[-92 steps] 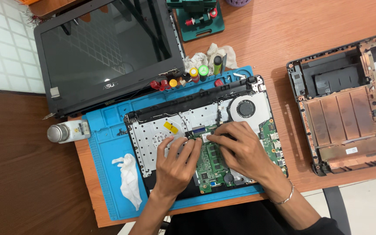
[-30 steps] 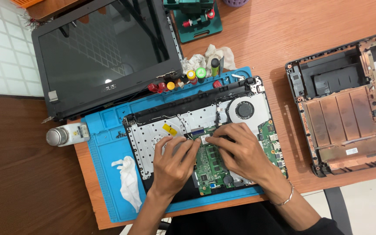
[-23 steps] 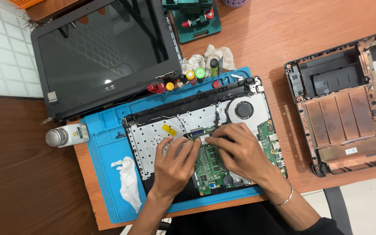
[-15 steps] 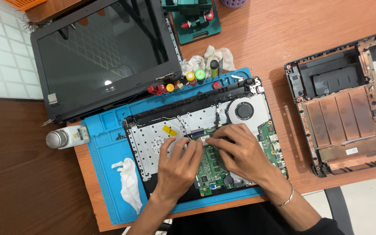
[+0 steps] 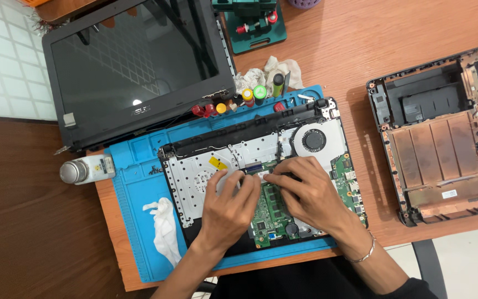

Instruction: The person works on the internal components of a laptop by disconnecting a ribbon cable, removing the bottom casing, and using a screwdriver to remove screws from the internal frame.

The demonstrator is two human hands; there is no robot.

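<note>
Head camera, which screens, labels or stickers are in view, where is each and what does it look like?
Laptop screen: upper left, dark rectangle, switched off.
Yellow sticker: on the opened laptop's silver plate, above the left hand.
White label: small rectangle on the brown laptop shell, right.

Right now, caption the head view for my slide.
Both hands, left and right, press on an opened laptop's green motherboard over a blue repair mat.

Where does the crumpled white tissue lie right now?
In the head view, the crumpled white tissue lies on the blue mat, lower left, just left of the opened laptop base.
</note>
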